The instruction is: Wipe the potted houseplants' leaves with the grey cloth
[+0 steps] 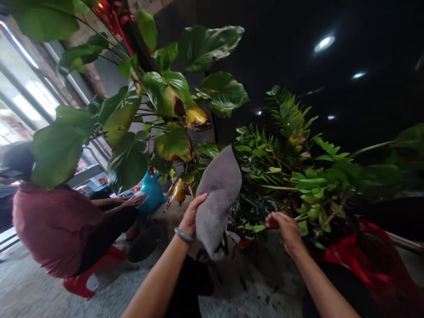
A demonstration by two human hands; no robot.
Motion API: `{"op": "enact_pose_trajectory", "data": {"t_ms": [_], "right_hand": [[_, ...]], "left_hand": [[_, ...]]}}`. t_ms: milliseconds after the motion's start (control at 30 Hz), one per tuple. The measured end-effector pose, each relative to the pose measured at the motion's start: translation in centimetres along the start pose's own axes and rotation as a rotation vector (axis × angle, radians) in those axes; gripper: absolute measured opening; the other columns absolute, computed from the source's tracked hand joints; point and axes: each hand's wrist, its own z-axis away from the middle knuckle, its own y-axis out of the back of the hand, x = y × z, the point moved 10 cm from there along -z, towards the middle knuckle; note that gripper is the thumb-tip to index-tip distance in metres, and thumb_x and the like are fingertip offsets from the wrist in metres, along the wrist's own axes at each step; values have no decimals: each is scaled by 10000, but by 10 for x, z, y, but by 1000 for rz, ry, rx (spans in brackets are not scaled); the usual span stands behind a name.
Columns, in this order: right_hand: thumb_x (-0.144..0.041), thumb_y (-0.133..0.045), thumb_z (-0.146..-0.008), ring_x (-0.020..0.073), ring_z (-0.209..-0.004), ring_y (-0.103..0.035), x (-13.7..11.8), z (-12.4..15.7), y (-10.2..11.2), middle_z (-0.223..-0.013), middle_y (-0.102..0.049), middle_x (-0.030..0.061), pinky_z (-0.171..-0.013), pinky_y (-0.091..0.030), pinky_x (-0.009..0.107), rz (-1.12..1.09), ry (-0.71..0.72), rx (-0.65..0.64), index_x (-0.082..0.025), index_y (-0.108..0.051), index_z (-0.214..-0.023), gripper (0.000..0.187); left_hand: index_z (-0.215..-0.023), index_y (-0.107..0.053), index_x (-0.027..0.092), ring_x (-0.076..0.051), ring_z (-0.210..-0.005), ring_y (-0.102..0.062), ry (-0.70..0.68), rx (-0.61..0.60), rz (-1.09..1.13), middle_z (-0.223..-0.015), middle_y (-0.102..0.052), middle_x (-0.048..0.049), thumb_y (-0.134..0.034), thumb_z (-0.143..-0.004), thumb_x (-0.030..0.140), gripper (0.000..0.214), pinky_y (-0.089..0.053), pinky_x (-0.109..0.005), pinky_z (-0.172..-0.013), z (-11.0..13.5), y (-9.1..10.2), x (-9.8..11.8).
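My left hand [192, 215], with a bangle on its wrist, is closed on a grey cloth [218, 190]. The cloth stands up in a pointed, leaf-like shape in front of the plants. To the right, my right hand [284, 230] is raised with its fingers curled together. Beside its fingertips are narrow green leaves [255, 228] of a low plant; whether the fingers hold anything is hidden. A tall plant with broad leaves [174, 141], some yellow and brown, rises to the left of the cloth. Feathery green foliage [285, 119] grows behind my right hand.
At the left, a person in a reddish shirt [56, 225] sits on a red stool [79, 278], their hands by a blue object [151, 194]. A dark bucket [145, 246] stands on the concrete floor [115, 296]. Red material [367, 251] lies at the right, and a dark glossy wall [281, 53] is behind.
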Motion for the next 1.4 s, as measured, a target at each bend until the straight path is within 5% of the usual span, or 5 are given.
{"op": "enact_pose_trajectory", "data": {"t_ms": [267, 567, 833, 1133, 1400], "right_hand": [[-488, -680, -480, 207, -464, -602, 7, 0, 8, -481, -639, 23, -522, -488, 341, 26, -33, -16, -235, -630, -446, 259], [-512, -676, -474, 173, -454, -598, 3, -1, 4, -503, -649, 34, -496, -492, 310, 0, -39, -29, -209, -639, -503, 306], [-427, -672, -497, 161, -378, -560, 16, -2, 11, -438, -632, 15, -401, -441, 275, 28, -74, -35, -216, -658, -469, 213], [-409, -676, -481, 148, -389, -562, 12, 0, 4, -453, -640, 24, -417, -471, 268, 11, -84, -25, -203, -665, -473, 206], [-389, -683, -478, 148, -382, -541, 20, 4, 9, -424, -613, 25, -412, -445, 271, 43, -154, -39, -212, -623, -408, 199]], "left_hand": [[-904, -749, 70, -253, -691, -697, 232, -385, -351, -764, -757, -122, -786, -494, 141, 418, -528, -332, -698, 22, -24, -105], [-774, -710, 121, -163, -555, -646, -68, -173, -94, -634, -710, -38, -702, -721, 182, 81, -527, -270, -654, -15, -103, 8], [-830, -747, 96, -226, -644, -678, 246, -362, -478, -746, -750, -98, -843, -488, 179, 364, -511, -311, -650, 1, -36, -97], [-778, -730, 139, -173, -580, -635, -189, -291, -176, -664, -719, -34, -793, -548, 229, 254, -506, -267, -626, -2, -101, 32], [-741, -746, 134, -211, -605, -656, 169, -220, -435, -683, -746, -60, -765, -489, 133, 253, -504, -298, -604, -11, -40, -109]]}}
